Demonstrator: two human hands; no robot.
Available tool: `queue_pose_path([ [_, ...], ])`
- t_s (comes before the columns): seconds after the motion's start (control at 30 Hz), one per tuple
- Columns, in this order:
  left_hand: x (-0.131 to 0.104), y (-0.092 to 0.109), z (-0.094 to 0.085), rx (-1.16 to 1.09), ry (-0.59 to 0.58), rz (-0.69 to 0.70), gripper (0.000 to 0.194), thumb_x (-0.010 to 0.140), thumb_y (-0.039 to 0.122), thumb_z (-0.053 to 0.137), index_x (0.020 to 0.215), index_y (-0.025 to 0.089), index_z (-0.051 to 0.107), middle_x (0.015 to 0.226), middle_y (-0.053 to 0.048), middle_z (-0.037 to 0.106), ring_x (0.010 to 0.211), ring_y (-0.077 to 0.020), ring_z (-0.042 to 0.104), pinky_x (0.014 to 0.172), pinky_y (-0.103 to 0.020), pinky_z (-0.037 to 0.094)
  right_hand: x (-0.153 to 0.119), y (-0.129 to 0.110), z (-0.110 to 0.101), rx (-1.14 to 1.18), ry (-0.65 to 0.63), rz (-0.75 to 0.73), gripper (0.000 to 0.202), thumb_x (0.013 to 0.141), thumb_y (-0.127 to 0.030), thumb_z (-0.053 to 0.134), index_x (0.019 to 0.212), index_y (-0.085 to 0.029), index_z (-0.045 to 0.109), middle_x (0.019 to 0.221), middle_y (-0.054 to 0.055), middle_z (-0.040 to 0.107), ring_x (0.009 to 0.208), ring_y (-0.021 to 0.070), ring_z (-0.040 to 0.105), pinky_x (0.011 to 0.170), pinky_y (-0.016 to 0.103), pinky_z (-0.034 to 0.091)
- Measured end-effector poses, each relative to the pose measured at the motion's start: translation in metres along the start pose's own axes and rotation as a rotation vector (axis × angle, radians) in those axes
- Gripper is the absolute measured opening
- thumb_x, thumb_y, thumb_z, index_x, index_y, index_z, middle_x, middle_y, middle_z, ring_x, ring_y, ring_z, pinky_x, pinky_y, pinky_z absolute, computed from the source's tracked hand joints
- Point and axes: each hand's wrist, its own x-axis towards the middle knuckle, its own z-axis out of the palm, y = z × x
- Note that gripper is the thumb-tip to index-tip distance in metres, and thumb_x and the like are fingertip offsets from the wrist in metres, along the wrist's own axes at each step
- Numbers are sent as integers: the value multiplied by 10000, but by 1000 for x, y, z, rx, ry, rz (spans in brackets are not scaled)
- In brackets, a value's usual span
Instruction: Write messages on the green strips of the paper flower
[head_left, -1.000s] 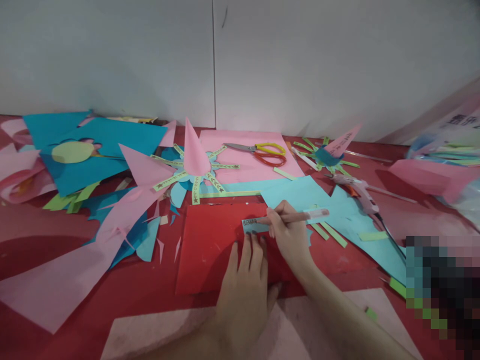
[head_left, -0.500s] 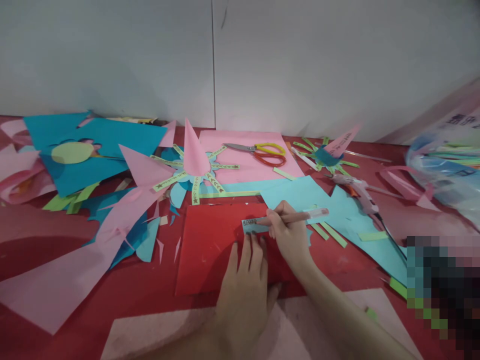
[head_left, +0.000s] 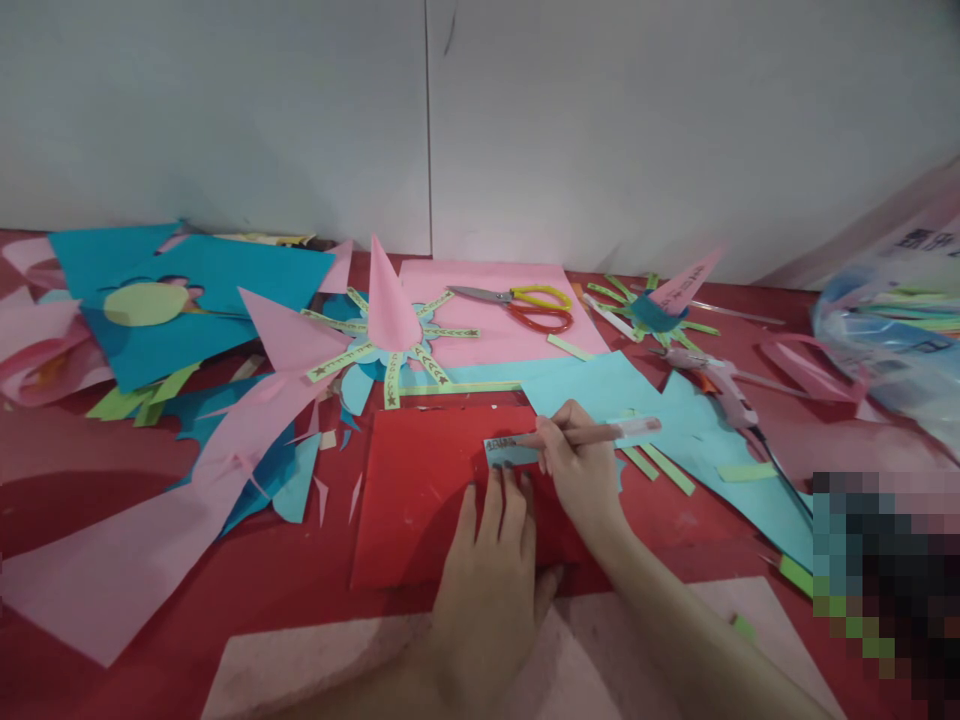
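Note:
A small light-blue paper strip (head_left: 510, 456) with dark handwritten marks lies on a red board (head_left: 420, 500). My left hand (head_left: 495, 560) rests flat, fingers stretched out, with its fingertips at the strip's lower edge. In my right hand (head_left: 577, 470) is a pen (head_left: 600, 432), its tip on the strip near the marks. Beyond the board stands a pink paper cone (head_left: 390, 310) on a blue scalloped piece with green patterned strips (head_left: 339, 362) spreading out from it.
Scissors (head_left: 517, 305) with yellow and red handles lie on pink paper (head_left: 480, 345). To the right are a hot glue gun (head_left: 716, 385), a second cone piece (head_left: 667, 305) and a clear plastic bag (head_left: 892, 340). Pink and blue paper scraps (head_left: 255, 460) cover the left. A white wall (head_left: 300, 120) stands behind.
The pen and my right hand have shifted very slightly right, and the dark marks reach a little further along the strip. My left hand has stayed in place.

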Motion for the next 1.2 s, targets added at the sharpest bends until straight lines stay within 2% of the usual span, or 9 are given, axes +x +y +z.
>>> queue_pose_path([
  [0.23,3,-1,0,-2,21,-5,465,783,432,426,1055,98,603,1212,-134,526,1146,-269,430,913,-395,380,-1,-3,0,-69,20,-12,256,801,-218,467,573,-227,352,390,-71,434,488,136,519,483,232,367],
  [0.37,2,0,0,-10,26,-5,461,776,433,436,1034,95,615,1204,-139,532,1134,-272,440,906,-396,385,-1,-2,0,-69,20,-12,253,800,-224,463,573,-226,350,391,-79,436,446,124,489,477,230,364],
  [0.6,0,-1,2,0,12,-2,458,786,433,420,1047,106,606,1215,-132,522,1149,-268,424,916,-397,378,-1,-4,0,-73,27,-23,256,796,-216,463,566,-224,352,402,-75,447,477,131,532,492,229,372],
  [0.97,1,0,0,13,8,-6,419,738,424,511,1002,121,631,1133,-110,584,1073,-259,486,873,-371,418,-1,-5,1,-58,32,-5,257,797,-210,467,565,-226,358,415,-67,490,432,122,501,479,236,374],
  [1.2,2,-1,1,-5,26,-13,446,759,426,478,1038,105,611,1121,-115,589,1067,-260,486,875,-378,413,0,1,-1,63,32,25,261,804,-227,481,573,-225,361,390,-86,425,418,116,483,485,235,379],
])
